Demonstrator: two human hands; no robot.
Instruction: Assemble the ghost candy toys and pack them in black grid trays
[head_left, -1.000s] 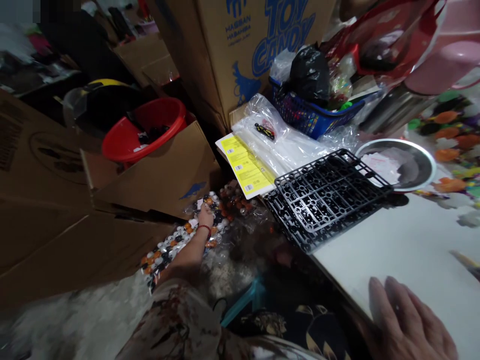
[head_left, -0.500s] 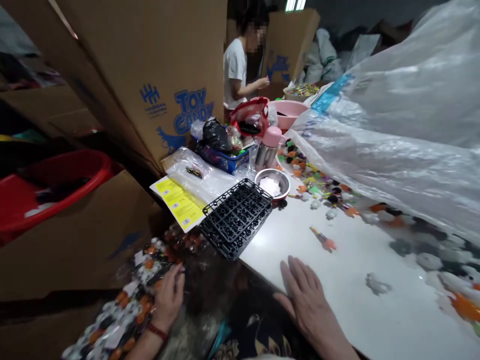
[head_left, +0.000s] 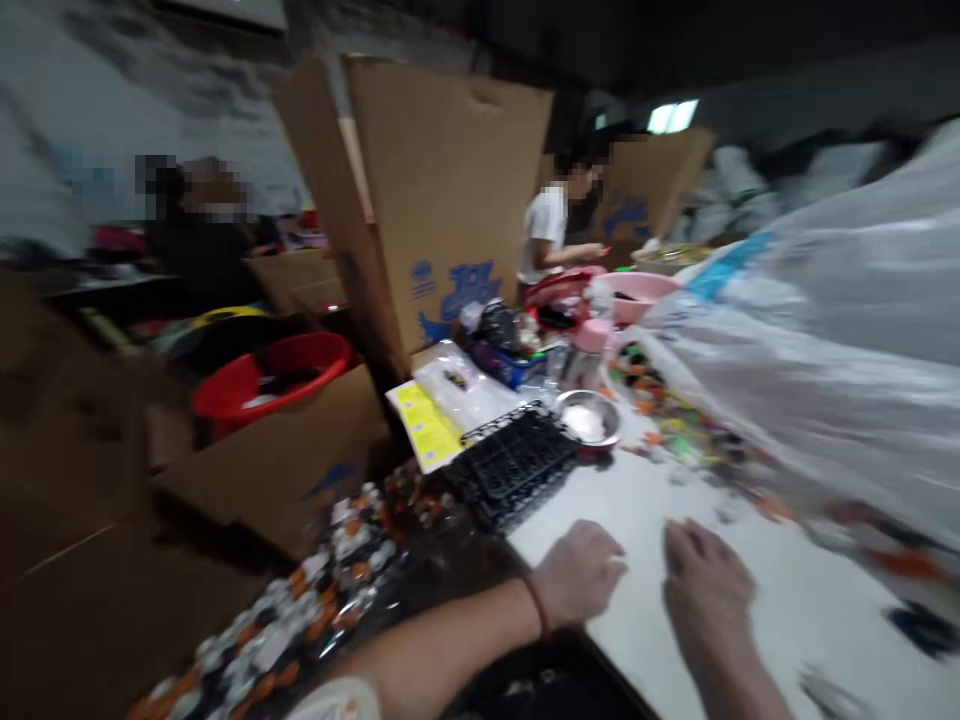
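My left hand (head_left: 579, 575), with a red bracelet at the wrist, is over the near edge of the white table (head_left: 645, 640). Its fingers are curled closed, and a small pale spot shows at the fingertips; what they hold, if anything, is not clear. To its right, my right hand (head_left: 709, 580) is low over the tabletop, fingers bent down and blurred, with whatever lies under them hidden. Just beyond my left hand lies a stack of black plastic grid trays (head_left: 514, 465). A greyish clear piece (head_left: 832, 692) rests near the front, right of my right forearm.
Beyond the trays stand a metal bowl (head_left: 589, 420) with white contents and a pink-lidded bottle (head_left: 589, 350). Small colourful toys (head_left: 690, 440) line the edge of a large plastic sheet (head_left: 840, 370). Bagged toys (head_left: 300, 610) lie at left. Two people work farther back.
My view has swung left and up. My left hand has come from the bagged toys to the table and closed. My right hand has curled; the orange-ended toy is out of sight.
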